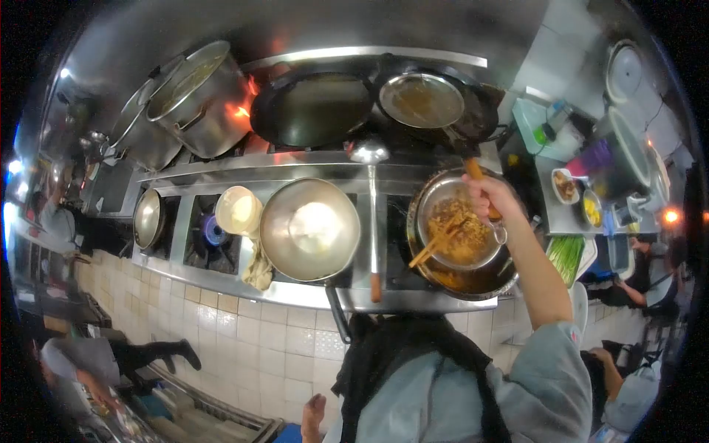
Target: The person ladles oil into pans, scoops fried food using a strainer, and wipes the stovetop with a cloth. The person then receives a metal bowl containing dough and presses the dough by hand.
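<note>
The right hand [491,198] is clenched around an orange-brown handle [475,170] that sticks up toward 11 o'clock from the fist. Directly at 7 o'clock of that hand, touching distance below the knuckles, a round metal strainer [458,230] sits inside a wide, dark-rimmed wok [473,284]. The strainer is shiny steel, shallow and bowl-shaped, and holds a tangled heap of brownish-orange noodles [456,230]. A pair of pale wooden chopsticks [434,247] lies across the noodles, pointing out toward 8 o'clock. I cannot tell whether the handle belongs to the strainer or to another tool.

The left hand [314,415] shows only partly at the bottom edge, at 6 o'clock, well apart from the stove; whether it is loose or closed on anything cannot be told.

At 9 o'clock of the strainer a long steel ladle [371,214] with a wooden grip lies straight along the stove, its cup toward 12 o'clock. Beyond it stands a smooth, domed metal wok lid or upturned pan [310,229] with a black handle, then a cream-coloured tub [238,210] with a crumpled cloth [258,269] hanging beneath it, and a lit blue burner [214,232]. On the back row, toward 12 o'clock, a black wok [312,109] rests beside open flame [240,111], a second pan [422,100] holds brown liquid, and a tall steel stockpot [199,100] tilts at 10 o'clock. Green stalks [567,255] lie at 3 o'clock.
</note>
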Demonstrator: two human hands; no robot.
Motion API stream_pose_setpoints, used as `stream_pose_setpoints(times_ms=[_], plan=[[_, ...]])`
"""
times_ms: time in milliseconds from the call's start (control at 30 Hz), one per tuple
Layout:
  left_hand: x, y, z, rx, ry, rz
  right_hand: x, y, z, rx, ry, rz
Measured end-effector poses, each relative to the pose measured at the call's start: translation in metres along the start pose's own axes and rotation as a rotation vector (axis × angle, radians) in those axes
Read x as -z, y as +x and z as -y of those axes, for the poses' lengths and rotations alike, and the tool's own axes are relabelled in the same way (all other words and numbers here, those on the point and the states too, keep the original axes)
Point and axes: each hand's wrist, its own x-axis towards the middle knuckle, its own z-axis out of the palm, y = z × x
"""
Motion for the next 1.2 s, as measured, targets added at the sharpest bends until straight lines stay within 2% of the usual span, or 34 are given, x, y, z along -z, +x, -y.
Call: stream_pose_setpoints(times_ms=[100,167,200,233,267,367,400,467,567,633,700,767,833,900,933,967,1067,1200], plan=[[0.010,0.019,-0.001,-0.034,0.130,-0.004,0.006,-0.015,-0.002,0.000,0.045,-0.004],[0.019,0.026,-0.004,-0.140,0.044,0.080,0.004,-0.036,-0.004,0.006,0.064,-0.039],[0.020,0.023,-0.021,-0.135,0.054,0.089,-0.001,-0.050,-0.004,0.064,-0.093,-0.086],[0.020,0.015,-0.062,-0.018,0.016,0.046,-0.003,-0.063,-0.005,0.120,-0.251,-0.129],[0.021,0.008,-0.083,0.099,-0.022,0.000,-0.003,-0.076,-0.009,0.114,-0.244,-0.133],[0.024,0.034,-0.045,0.002,0.086,0.008,0.004,-0.123,-0.031,0.197,-0.439,-0.302],[0.025,0.033,-0.050,0.005,0.088,0.009,0.010,-0.140,-0.040,0.193,-0.468,-0.361],[0.031,0.026,-0.099,0.007,0.192,0.065,0.013,-0.178,-0.054,0.200,-0.615,-0.451],[0.033,0.029,-0.116,-0.036,0.254,0.081,0.039,-0.222,-0.089,0.192,-0.653,-0.480],[0.035,0.051,-0.096,-0.025,0.280,0.107,0.057,-0.240,-0.112,0.452,-1.253,-0.528],[0.037,0.063,-0.093,-0.019,0.309,0.137,0.069,-0.247,-0.135,0.391,-1.214,-0.518],[0.037,0.073,-0.100,-0.130,0.349,0.096,0.071,-0.248,-0.145,0.336,-1.179,-0.508],[0.042,0.107,-0.049,-0.110,0.284,0.120,0.063,-0.243,-0.148,0.284,-1.210,-0.529],[0.043,0.109,-0.049,-0.084,0.215,0.134,0.059,-0.243,-0.147,0.323,-1.228,-0.531],[0.046,0.106,-0.047,-0.033,0.216,0.110,0.054,-0.245,-0.145,0.410,-1.187,-0.564],[0.049,0.099,-0.057,0.016,0.216,0.086,0.052,-0.247,-0.144,0.496,-1.145,-0.598],[0.046,0.071,-0.111,0.121,0.227,0.087,0.057,-0.253,-0.136,0.455,-1.209,-0.519],[0.044,0.064,-0.124,0.074,0.234,0.080,0.065,-0.246,-0.147,0.354,-1.155,-0.466]])
